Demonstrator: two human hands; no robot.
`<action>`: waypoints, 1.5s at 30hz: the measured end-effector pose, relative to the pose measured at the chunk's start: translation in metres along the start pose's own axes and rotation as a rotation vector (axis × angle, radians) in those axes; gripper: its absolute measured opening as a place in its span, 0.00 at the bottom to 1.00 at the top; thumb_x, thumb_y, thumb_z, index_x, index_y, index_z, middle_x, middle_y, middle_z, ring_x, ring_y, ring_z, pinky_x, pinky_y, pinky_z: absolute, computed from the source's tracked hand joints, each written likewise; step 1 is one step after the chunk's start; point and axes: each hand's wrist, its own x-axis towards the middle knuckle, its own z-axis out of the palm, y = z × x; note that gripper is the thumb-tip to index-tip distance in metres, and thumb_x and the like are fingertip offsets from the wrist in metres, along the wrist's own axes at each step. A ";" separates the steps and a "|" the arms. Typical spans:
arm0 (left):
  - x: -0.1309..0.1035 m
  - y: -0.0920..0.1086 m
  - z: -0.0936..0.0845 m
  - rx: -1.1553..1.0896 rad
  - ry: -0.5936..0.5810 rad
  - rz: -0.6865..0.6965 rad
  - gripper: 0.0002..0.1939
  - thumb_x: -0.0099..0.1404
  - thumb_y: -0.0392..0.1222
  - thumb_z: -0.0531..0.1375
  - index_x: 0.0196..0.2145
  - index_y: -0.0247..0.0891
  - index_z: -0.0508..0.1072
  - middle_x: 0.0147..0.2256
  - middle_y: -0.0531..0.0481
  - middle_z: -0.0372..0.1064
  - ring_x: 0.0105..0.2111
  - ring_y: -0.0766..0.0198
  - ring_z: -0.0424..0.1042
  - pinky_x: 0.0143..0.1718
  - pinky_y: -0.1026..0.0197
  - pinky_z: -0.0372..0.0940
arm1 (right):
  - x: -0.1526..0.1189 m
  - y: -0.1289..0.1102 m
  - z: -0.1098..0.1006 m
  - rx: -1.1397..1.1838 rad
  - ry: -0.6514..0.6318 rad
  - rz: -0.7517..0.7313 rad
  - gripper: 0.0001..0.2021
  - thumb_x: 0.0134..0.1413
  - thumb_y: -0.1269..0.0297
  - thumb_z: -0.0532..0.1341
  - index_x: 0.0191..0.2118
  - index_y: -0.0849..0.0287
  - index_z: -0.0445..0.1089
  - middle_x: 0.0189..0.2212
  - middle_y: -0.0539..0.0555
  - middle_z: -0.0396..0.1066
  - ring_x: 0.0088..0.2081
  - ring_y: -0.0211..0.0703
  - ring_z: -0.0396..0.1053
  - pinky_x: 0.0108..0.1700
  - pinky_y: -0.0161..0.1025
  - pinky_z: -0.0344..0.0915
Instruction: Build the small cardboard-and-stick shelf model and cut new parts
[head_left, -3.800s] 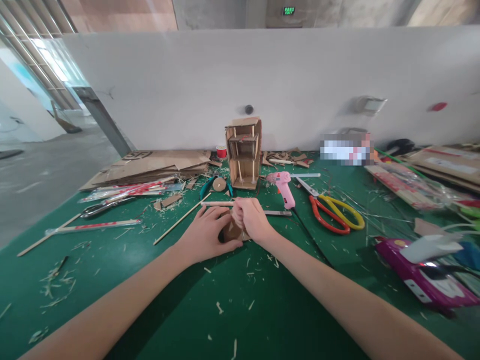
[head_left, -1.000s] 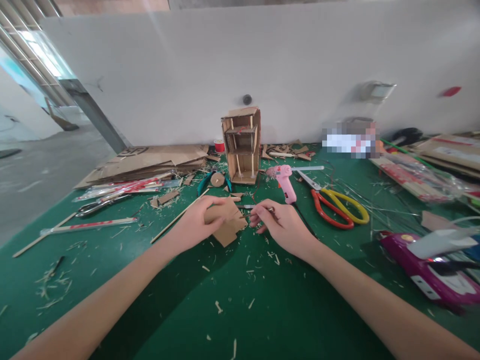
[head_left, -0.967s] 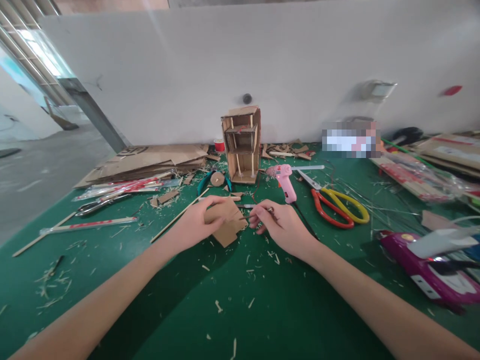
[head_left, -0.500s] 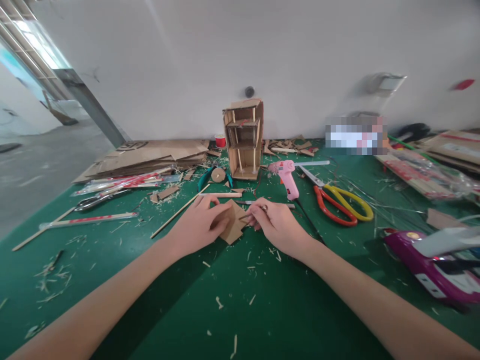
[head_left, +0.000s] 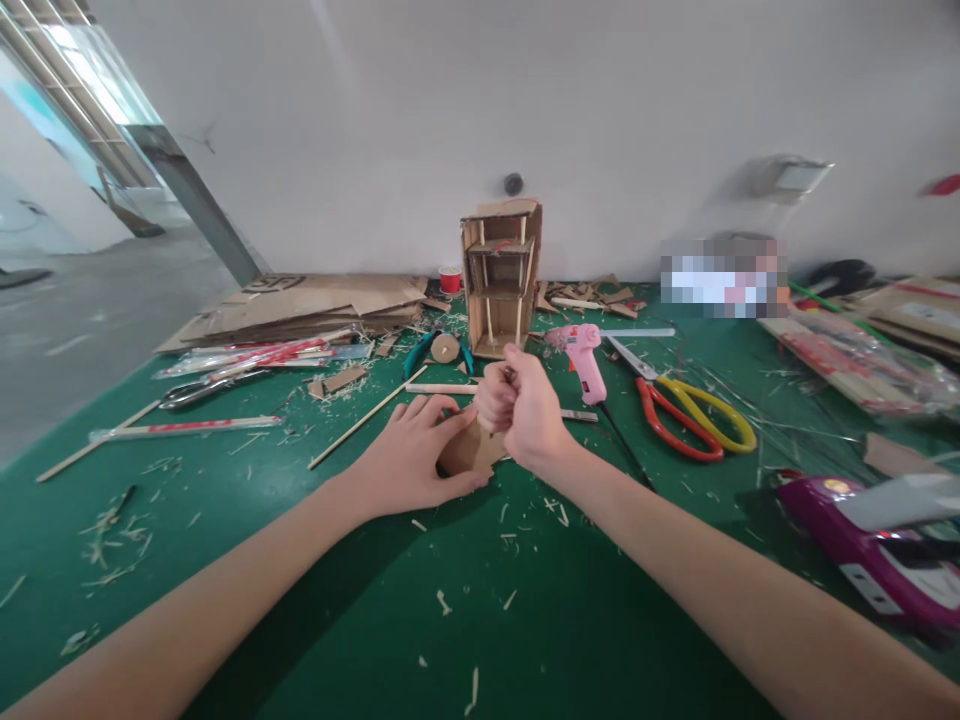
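A small piece of brown cardboard (head_left: pixel 466 452) lies on the green table in front of me. My left hand (head_left: pixel 421 452) holds it down, with the thumb along its near edge and the fingers over its far left side. Just above its right side is my right hand (head_left: pixel 521 405), closed in a fist around a thin, dark metal tool (head_left: pixel 510 374). The tool's top shows by the thumb and its point faces down towards the cardboard; most of it is hidden. Beyond the hands stands a cardboard shelf model (head_left: pixel 501 275) with stick posts.
A pink glue gun (head_left: pixel 585 362) and red-and-yellow-handled scissors (head_left: pixel 682 415) lie to the right, near a purple device (head_left: pixel 862 545). Flat cardboard (head_left: pixel 300 305) is stacked at the back left. Wooden sticks (head_left: pixel 367 418), teal-handled pliers (head_left: pixel 417 355) and wood shavings lie about the green tabletop (head_left: pixel 375 620).
My right hand has risen and turned from a fingertip hold into an upright fist around the tool. My left thumb has spread along the near edge of the cardboard. The view has shifted slightly.
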 end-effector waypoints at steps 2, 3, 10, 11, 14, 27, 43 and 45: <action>0.000 0.000 0.000 0.005 -0.003 0.002 0.34 0.59 0.68 0.52 0.55 0.43 0.67 0.51 0.41 0.59 0.52 0.46 0.59 0.51 0.43 0.57 | 0.004 0.009 0.001 -0.008 0.024 0.002 0.23 0.55 0.56 0.50 0.12 0.55 0.46 0.10 0.41 0.38 0.13 0.29 0.35 0.16 0.33 0.34; 0.000 0.000 0.000 0.006 -0.006 0.001 0.34 0.59 0.68 0.52 0.54 0.43 0.67 0.51 0.41 0.60 0.51 0.46 0.59 0.51 0.43 0.57 | 0.005 0.013 0.001 -0.013 0.028 0.000 0.22 0.54 0.57 0.50 0.12 0.55 0.46 0.10 0.41 0.38 0.13 0.29 0.35 0.16 0.32 0.34; 0.001 -0.001 0.001 0.009 -0.005 0.005 0.34 0.59 0.68 0.52 0.53 0.42 0.68 0.52 0.41 0.59 0.53 0.45 0.58 0.52 0.41 0.56 | 0.003 0.017 -0.001 -0.055 0.030 -0.051 0.21 0.51 0.58 0.52 0.12 0.55 0.47 0.10 0.41 0.40 0.13 0.29 0.38 0.16 0.31 0.35; 0.001 -0.001 0.001 0.009 -0.007 0.004 0.34 0.59 0.68 0.52 0.53 0.43 0.67 0.52 0.41 0.59 0.53 0.46 0.58 0.52 0.42 0.56 | 0.003 0.017 -0.001 -0.056 0.032 -0.052 0.20 0.50 0.59 0.52 0.12 0.54 0.47 0.10 0.41 0.40 0.13 0.29 0.37 0.15 0.31 0.35; 0.001 0.000 0.000 0.012 -0.012 -0.004 0.34 0.59 0.68 0.51 0.53 0.43 0.67 0.51 0.41 0.60 0.52 0.46 0.59 0.51 0.42 0.57 | 0.004 0.017 -0.001 -0.047 0.035 -0.052 0.20 0.50 0.58 0.51 0.12 0.54 0.47 0.10 0.41 0.40 0.13 0.29 0.37 0.15 0.31 0.35; 0.001 0.001 0.001 0.012 -0.008 -0.012 0.34 0.58 0.68 0.52 0.53 0.42 0.68 0.50 0.41 0.60 0.51 0.46 0.59 0.50 0.42 0.57 | 0.006 0.020 -0.003 -0.022 0.095 -0.031 0.20 0.52 0.60 0.50 0.13 0.55 0.45 0.10 0.40 0.39 0.13 0.29 0.36 0.15 0.30 0.36; 0.001 -0.001 0.001 -0.022 0.000 0.003 0.34 0.58 0.68 0.53 0.54 0.43 0.67 0.53 0.41 0.59 0.52 0.45 0.58 0.52 0.41 0.55 | 0.003 0.032 -0.002 -0.374 0.007 -0.149 0.18 0.55 0.62 0.49 0.15 0.55 0.49 0.12 0.41 0.43 0.15 0.31 0.41 0.18 0.33 0.41; 0.000 -0.001 0.002 -0.010 0.004 0.003 0.34 0.59 0.68 0.52 0.55 0.43 0.66 0.53 0.41 0.58 0.53 0.45 0.57 0.53 0.41 0.55 | 0.004 0.033 -0.004 -0.407 -0.003 -0.142 0.18 0.56 0.62 0.49 0.16 0.55 0.49 0.12 0.41 0.43 0.15 0.31 0.41 0.19 0.34 0.41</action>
